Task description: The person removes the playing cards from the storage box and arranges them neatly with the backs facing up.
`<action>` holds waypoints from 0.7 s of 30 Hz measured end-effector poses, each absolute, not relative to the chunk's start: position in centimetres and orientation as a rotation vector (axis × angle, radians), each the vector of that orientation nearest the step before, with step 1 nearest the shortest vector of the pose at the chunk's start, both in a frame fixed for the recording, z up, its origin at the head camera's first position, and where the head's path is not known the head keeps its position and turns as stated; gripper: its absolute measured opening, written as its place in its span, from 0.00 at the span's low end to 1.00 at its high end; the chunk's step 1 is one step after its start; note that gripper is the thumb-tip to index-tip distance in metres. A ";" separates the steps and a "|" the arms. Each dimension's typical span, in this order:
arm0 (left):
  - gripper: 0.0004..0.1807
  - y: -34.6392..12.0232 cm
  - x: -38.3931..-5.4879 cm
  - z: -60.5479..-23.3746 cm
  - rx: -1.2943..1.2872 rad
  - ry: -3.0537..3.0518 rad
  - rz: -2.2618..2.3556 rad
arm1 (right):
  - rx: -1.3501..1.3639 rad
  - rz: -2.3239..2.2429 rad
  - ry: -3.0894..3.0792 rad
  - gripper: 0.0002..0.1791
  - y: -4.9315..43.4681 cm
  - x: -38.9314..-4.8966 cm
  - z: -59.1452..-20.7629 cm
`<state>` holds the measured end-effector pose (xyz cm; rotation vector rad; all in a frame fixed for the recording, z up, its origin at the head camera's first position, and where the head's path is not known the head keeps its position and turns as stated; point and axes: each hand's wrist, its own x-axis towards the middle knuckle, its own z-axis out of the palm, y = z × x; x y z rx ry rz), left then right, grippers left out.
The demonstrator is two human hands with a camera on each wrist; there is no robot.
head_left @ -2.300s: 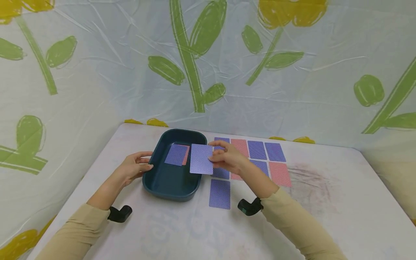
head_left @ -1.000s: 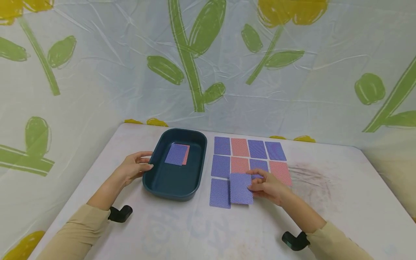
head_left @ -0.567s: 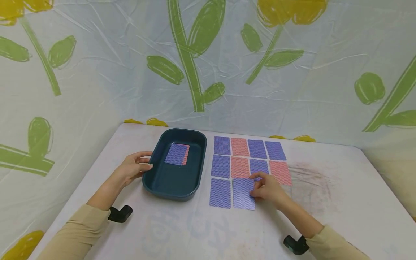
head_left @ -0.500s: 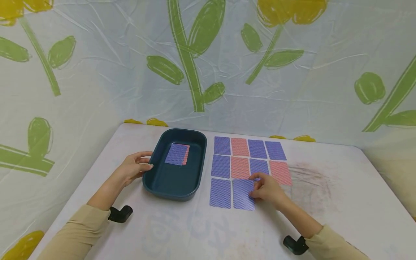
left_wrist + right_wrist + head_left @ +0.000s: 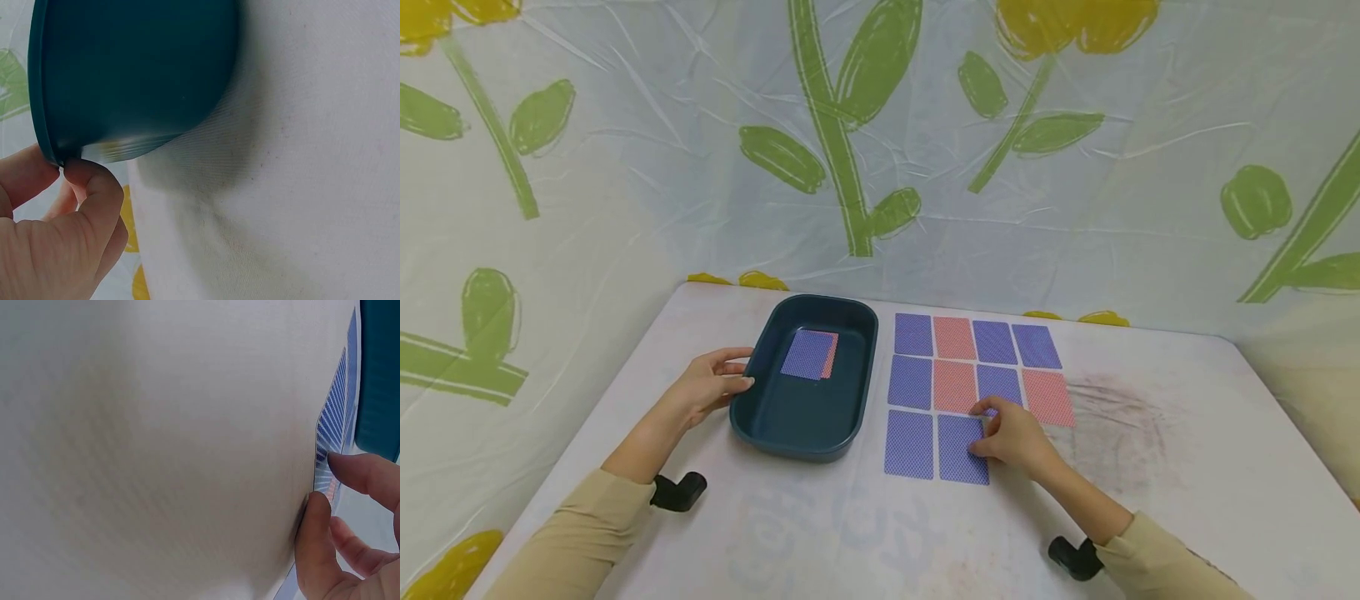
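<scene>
My left hand [image 5: 711, 387] pinches the left rim of a dark teal tray [image 5: 756, 437] between thumb and fingers; the left wrist view shows the fingertips on that rim [image 5: 39, 81]. Inside the tray lies a blue-backed playing card [image 5: 806, 354], partly covering a red-backed one [image 5: 830, 357]. My right hand [image 5: 1015, 437] is over the right side of another blue-backed playing card [image 5: 958, 450], which lies flat at the front of the card rows. In the right wrist view, the thumb and a finger touch down around the card's edge [image 5: 334, 415], spread apart.
Several face-down cards lie in rows right of the tray: blue ones [image 5: 913, 335] and red ones [image 5: 953, 386]. Another blue card [image 5: 909, 444] sits left of the one under my right hand. A flower-printed sheet [image 5: 700, 125] hangs behind the white table [image 5: 1150, 500].
My right hand brought the blue card from over the tray to the front row and laid it flat, then shifted slightly left over it. The left hand stayed on the tray.
</scene>
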<state>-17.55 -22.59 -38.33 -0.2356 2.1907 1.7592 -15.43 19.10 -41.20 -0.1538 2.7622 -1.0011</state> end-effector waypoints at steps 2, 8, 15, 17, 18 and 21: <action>0.33 -22.6 -17.6 -38.3 -0.239 2.192 1.755 | -0.155 -0.995 2.764 0.25 19.1 -15.5 -41.1; 0.33 -22.7 -17.6 -38.4 -0.243 2.186 1.757 | -0.170 -1.042 2.719 0.22 19.0 -16.1 -40.9; 0.32 -22.7 -17.7 -38.5 -0.218 2.177 1.786 | -0.169 -1.271 2.516 0.22 17.8 -18.2 -39.1; 0.32 -22.6 -17.7 -38.5 -0.219 2.175 1.786 | -0.173 -1.309 2.467 0.23 17.1 -18.9 -38.5; 0.32 -22.6 -17.7 -38.5 -0.223 2.177 1.782 | -0.171 -1.319 2.448 0.23 16.7 -19.3 -38.3; 0.32 -22.6 -17.7 -38.4 -0.233 2.181 1.774 | -0.178 -1.349 2.401 0.24 15.6 -20.2 -37.7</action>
